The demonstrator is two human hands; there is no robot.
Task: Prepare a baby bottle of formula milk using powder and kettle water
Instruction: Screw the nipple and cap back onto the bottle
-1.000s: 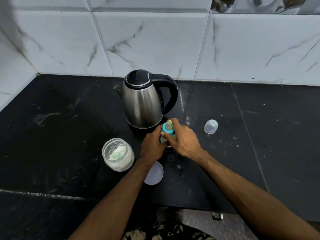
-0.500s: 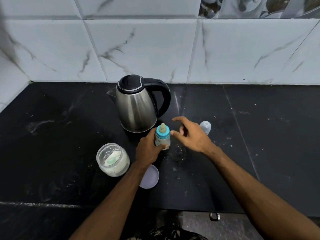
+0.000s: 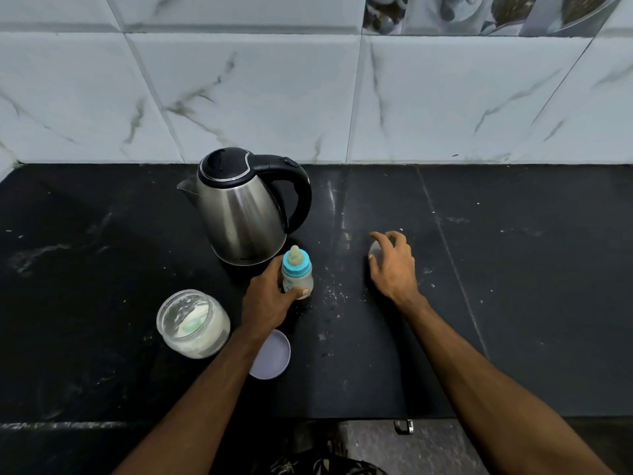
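Left hand (image 3: 270, 303): curled round the bottle (image 3: 297, 273), thumb across its front.
Bottle: upright on the bench (image 3: 513, 303), blue collar and teat on, just in front of the kettle (image 3: 239, 214).
Right hand (image 3: 392, 265): fingers curved over the clear cap (image 3: 374, 250), right of the bottle; grip cannot be told.
Jar (image 3: 193, 323): open, powder inside, left of the left wrist.
Lid (image 3: 270, 354): flat by the left forearm.

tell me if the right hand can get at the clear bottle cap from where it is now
Probably yes: the right hand is already curled over the clear bottle cap on the counter, with nothing between them. Whether its grip has closed is unclear.
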